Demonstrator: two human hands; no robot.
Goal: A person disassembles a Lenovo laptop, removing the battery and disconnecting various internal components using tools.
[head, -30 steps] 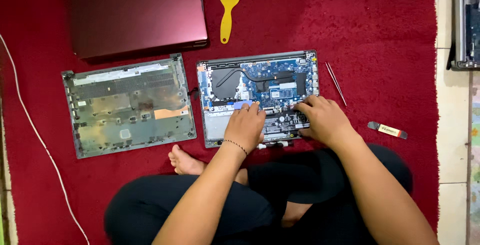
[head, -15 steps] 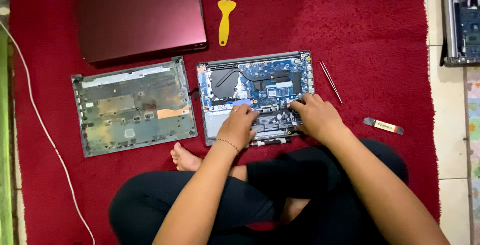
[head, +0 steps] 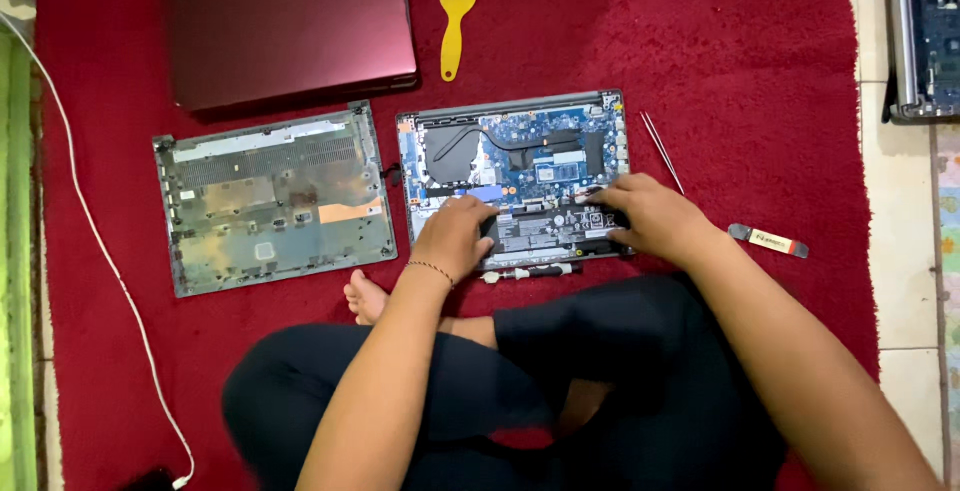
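Red carpet (head: pixel 760 71); left hand (head: pixel 455 236), right hand (head: pixel 645 216) grip battery (head: pixel 555 229).

A closed maroon laptop (head: pixel 285 26) lies at eleven o'clock on the red carpet (head: pixel 750 61). Just below it rests a detached grey bottom cover (head: pixel 270 196), inner side up. A yellow plastic pry tool (head: pixel 455 33) sits at twelve o'clock. A white cable (head: pixel 90 241) runs down the nine o'clock edge. Thin metal tweezers (head: pixel 661 152) and a small flat opening tool (head: pixel 768 241) lie toward three o'clock.
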